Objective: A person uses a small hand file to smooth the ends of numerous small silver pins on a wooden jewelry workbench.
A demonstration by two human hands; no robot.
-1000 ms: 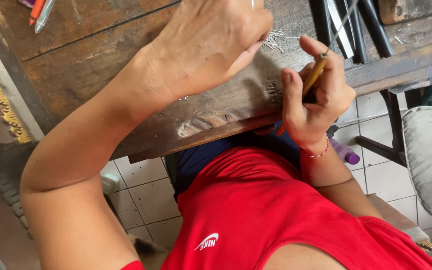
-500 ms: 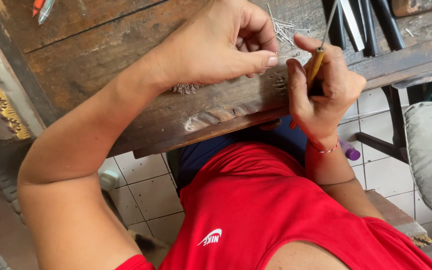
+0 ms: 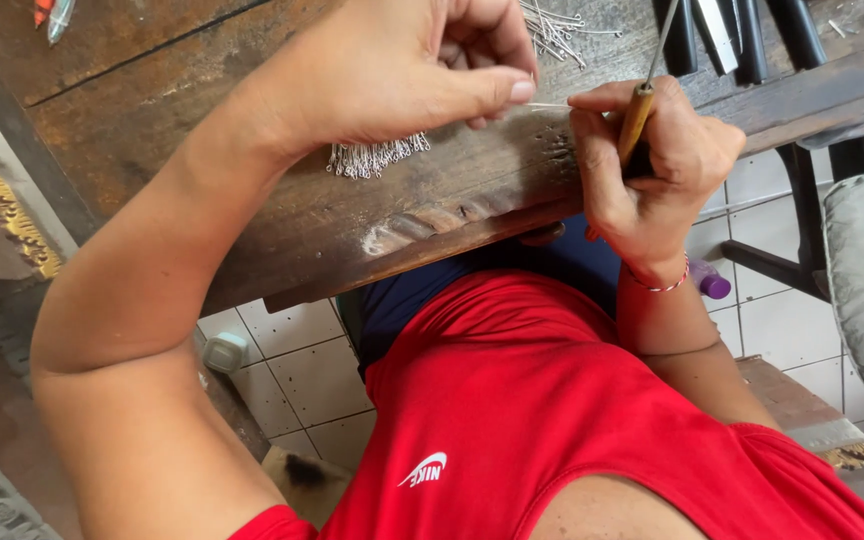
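Two hands pinch a thin wire at the near edge of a worn bench.

The right hand is closed around a wooden-handled tool. Just left of its fingers, the left hand clamps thumb and forefinger on the thin wire. A bundle of wires lies under the left palm on the wooden bench, and loose wires lie beyond the knuckles, leaving little free room.

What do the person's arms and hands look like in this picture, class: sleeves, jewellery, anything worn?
Both arms are bare, with no sleeves or gloves. The left hand wears nothing that shows. The right hand has a thin beaded bracelet, pink and white, round its wrist. No rings or watch can be seen. The red sleeveless top leaves the shoulders uncovered.
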